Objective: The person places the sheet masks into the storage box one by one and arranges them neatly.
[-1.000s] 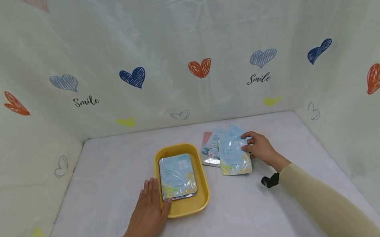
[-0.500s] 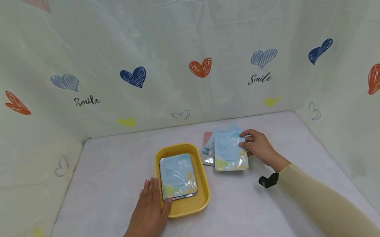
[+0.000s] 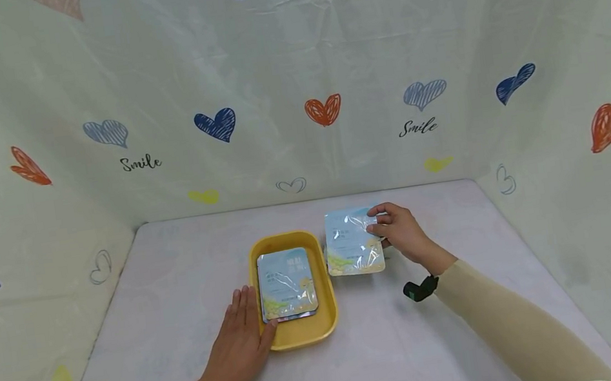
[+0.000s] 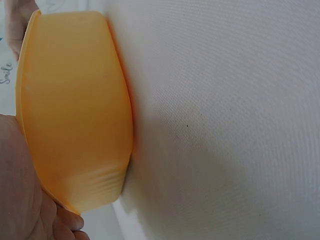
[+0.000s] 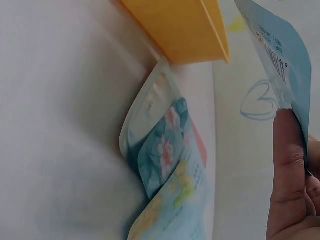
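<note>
Right hand (image 3: 405, 233) up, pinching a blue packet (image 3: 350, 243) above the table (image 3: 371, 363); left hand (image 3: 236, 342) lies straight-fingered against the yellow tray (image 3: 302, 333)!

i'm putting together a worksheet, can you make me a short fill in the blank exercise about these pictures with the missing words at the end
1. The left hand touches the tray, whose colour is ____.
2. The packet held in the right hand is mainly light ____ in colour.
3. In the right wrist view, another packet lying on the table shows printed pink ____.
4. In the head view, the black word on the backdrop reads ____.

Missing words: yellow; blue; flowers; Smile
</note>
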`<act>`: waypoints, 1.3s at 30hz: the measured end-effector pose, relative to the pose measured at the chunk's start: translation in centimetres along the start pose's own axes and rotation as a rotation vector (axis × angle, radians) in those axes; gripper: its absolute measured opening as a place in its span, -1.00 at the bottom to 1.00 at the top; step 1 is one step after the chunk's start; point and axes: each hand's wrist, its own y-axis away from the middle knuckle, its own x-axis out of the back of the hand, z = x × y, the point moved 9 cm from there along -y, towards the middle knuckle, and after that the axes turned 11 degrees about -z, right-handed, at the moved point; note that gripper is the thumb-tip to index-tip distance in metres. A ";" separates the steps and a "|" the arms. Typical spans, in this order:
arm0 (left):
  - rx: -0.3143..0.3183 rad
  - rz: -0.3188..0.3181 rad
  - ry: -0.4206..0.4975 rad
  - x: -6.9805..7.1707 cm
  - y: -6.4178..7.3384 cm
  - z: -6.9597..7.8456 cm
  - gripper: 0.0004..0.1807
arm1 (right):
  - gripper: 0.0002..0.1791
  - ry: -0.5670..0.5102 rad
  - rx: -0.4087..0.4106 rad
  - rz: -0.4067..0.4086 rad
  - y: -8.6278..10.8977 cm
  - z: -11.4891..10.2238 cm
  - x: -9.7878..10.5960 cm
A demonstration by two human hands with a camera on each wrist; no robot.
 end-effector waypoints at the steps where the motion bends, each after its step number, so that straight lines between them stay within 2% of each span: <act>1: -0.003 0.005 0.003 0.0 0.0 0.0 -0.05 | -0.63 -0.008 0.002 -0.004 0.0 -0.2 -0.3; 7: -0.018 0.034 0.018 0.2 0.2 0.1 -0.07 | -0.64 -0.027 0.016 -0.044 0.0 -1.4 -2.4; 18: -0.015 0.008 -0.029 0.4 0.1 0.2 -0.06 | -0.67 -0.027 0.039 -0.085 -0.7 -2.7 -5.8; 30: -0.020 0.019 -0.033 0.7 0.2 0.4 -0.06 | -0.71 -0.018 0.051 -0.123 -1.5 -3.9 -11.0; 39: -0.022 0.022 -0.010 0.6 0.2 0.3 -0.07 | -0.76 0.111 0.048 -0.141 -2.5 -4.1 -14.6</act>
